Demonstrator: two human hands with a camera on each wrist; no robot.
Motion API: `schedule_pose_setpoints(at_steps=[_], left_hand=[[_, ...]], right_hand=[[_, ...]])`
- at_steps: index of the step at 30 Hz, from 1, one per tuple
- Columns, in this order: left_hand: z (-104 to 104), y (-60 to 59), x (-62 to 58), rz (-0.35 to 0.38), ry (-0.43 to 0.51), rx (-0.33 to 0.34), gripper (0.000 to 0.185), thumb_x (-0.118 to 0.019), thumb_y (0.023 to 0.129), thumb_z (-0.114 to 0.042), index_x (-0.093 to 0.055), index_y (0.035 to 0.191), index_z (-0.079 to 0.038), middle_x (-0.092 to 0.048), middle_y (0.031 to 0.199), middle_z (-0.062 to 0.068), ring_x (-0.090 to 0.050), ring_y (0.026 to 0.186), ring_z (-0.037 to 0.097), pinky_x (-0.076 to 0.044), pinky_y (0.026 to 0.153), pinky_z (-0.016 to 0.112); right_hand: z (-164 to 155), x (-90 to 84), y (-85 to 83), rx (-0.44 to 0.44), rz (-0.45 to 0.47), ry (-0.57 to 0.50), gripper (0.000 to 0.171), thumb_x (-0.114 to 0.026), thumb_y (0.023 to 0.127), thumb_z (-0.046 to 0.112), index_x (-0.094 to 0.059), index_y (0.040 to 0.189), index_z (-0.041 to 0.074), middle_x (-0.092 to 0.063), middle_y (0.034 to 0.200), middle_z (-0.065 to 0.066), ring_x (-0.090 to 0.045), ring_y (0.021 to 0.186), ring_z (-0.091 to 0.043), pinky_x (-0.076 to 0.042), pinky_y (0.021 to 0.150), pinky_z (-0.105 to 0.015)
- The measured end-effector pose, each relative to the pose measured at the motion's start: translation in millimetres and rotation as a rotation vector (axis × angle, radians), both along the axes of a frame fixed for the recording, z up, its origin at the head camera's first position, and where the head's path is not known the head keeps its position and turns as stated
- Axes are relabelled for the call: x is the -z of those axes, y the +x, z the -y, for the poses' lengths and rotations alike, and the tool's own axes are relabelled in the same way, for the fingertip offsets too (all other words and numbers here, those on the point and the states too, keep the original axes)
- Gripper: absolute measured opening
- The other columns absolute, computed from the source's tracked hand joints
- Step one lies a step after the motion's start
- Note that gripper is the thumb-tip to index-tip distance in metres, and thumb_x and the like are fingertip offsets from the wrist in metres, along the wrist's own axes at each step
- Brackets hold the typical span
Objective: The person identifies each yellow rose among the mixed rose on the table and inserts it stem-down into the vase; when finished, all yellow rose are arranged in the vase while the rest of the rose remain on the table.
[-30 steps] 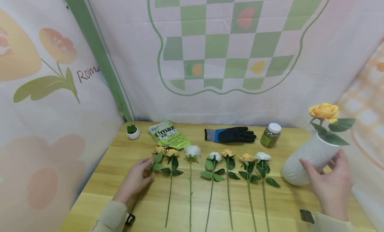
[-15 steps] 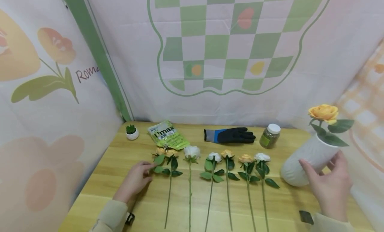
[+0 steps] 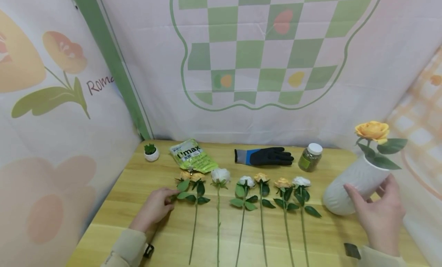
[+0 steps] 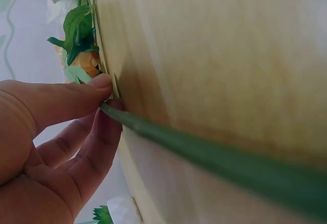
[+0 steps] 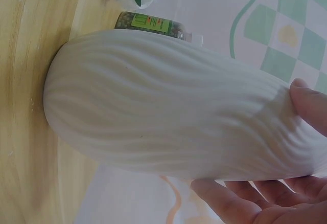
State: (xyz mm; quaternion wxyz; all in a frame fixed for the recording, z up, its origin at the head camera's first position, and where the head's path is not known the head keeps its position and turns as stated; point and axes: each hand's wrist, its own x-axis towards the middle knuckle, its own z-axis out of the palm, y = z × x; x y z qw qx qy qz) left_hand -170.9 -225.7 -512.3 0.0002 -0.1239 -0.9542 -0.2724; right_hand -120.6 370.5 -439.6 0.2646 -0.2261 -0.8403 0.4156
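My left hand [image 3: 155, 207] pinches the green stem [image 4: 204, 150] of a yellow rose between thumb and fingers, just below its leaves [image 3: 183, 185]. That rose's bloom [image 3: 185, 175] lies at the left end of the row, partly behind its leaves. On the right, my right hand [image 3: 381, 217] grips a white ribbed vase [image 3: 353, 186], thumb on the near side and fingers around the other. The vase tilts to the right, its base low over the table. One yellow rose [image 3: 373, 131] stands in its mouth, the stem hidden inside.
Several yellow and white roses, including a white rose [image 3: 220, 175], lie side by side on the wooden table [image 3: 165, 248]. Behind them are a small potted plant [image 3: 151, 154], a green packet [image 3: 194, 155], a black-and-blue glove [image 3: 266, 156] and a white-lidded jar [image 3: 309, 158].
My left hand's fingertips have shifted slightly at the left rose's leaves, a little toward the front. The right hand and the tilted vase stay almost still.
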Motion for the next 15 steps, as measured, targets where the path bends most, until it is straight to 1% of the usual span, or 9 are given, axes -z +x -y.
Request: schedule_pose_setpoints(at_steps=[4,7,9,11,12,13,15], left_hand=[[0.9,-0.7,-3.5,0.025,0.005,0.009,0.055,-0.090,0.079,0.008,-0.078,0.130,-0.010,-0.074,0.108,0.005,-0.064,0.081,0.010,-0.061,0.076,0.039],[1.4,-0.9,-5.8,0.038,0.008,0.015,0.056,-0.092,0.078,0.006,-0.078,0.130,-0.010,-0.075,0.107,0.004,-0.063,0.079,0.010,-0.061,0.074,0.038],[1.7,-0.4,-6.2,0.048,0.009,0.015,0.057,-0.092,0.078,0.005,-0.078,0.131,-0.010,-0.076,0.108,0.003,-0.064,0.078,0.009,-0.061,0.074,0.036],[2.4,0.1,-6.1,0.068,0.020,0.012,0.058,-0.092,0.078,0.005,-0.077,0.132,-0.009,-0.076,0.105,0.003,-0.064,0.077,0.008,-0.061,0.072,0.033],[2.8,0.1,-6.6,0.076,0.033,0.012,0.058,-0.091,0.079,0.006,-0.076,0.134,-0.008,-0.075,0.102,0.003,-0.064,0.076,0.009,-0.060,0.070,0.032],[3.2,-0.4,-7.1,0.082,0.048,0.013,0.059,-0.090,0.079,0.006,-0.075,0.135,-0.007,-0.076,0.103,0.004,-0.064,0.076,0.009,-0.060,0.069,0.031],[3.9,-3.0,-9.5,0.081,0.080,0.017,0.059,-0.089,0.080,0.007,-0.073,0.137,-0.004,-0.076,0.099,0.005,-0.065,0.076,0.010,-0.060,0.068,0.031]], right_hand=[[-0.2,-0.3,-0.2,0.004,-0.001,0.000,0.092,-0.090,0.091,0.021,-0.038,0.167,0.029,-0.049,0.164,-0.011,-0.050,0.146,-0.040,-0.052,0.091,-0.013],[-0.6,-1.1,-0.4,0.008,0.012,-0.008,0.093,-0.090,0.091,0.021,-0.037,0.167,0.029,-0.047,0.165,-0.011,-0.048,0.148,-0.041,-0.053,0.096,-0.018],[-0.9,-1.6,-0.5,0.008,0.023,-0.014,0.093,-0.089,0.091,0.021,-0.037,0.168,0.029,-0.045,0.167,-0.011,-0.047,0.149,-0.041,-0.054,0.099,-0.025],[-1.0,-2.0,-0.7,0.007,0.034,-0.018,0.094,-0.089,0.092,0.021,-0.036,0.168,0.028,-0.043,0.168,-0.012,-0.046,0.150,-0.042,-0.054,0.102,-0.030],[-0.8,-1.9,-0.6,0.008,0.036,-0.017,0.094,-0.089,0.092,0.021,-0.035,0.168,0.028,-0.043,0.168,-0.011,-0.046,0.150,-0.042,-0.054,0.102,-0.031],[-0.8,-2.0,-0.8,0.006,0.034,-0.019,0.094,-0.089,0.092,0.021,-0.036,0.168,0.028,-0.043,0.168,-0.011,-0.046,0.150,-0.041,-0.054,0.102,-0.032],[-0.8,-2.9,-1.7,0.006,0.026,-0.022,0.094,-0.090,0.091,0.020,-0.036,0.168,0.030,-0.044,0.168,-0.010,-0.046,0.150,-0.040,-0.054,0.100,-0.030]])
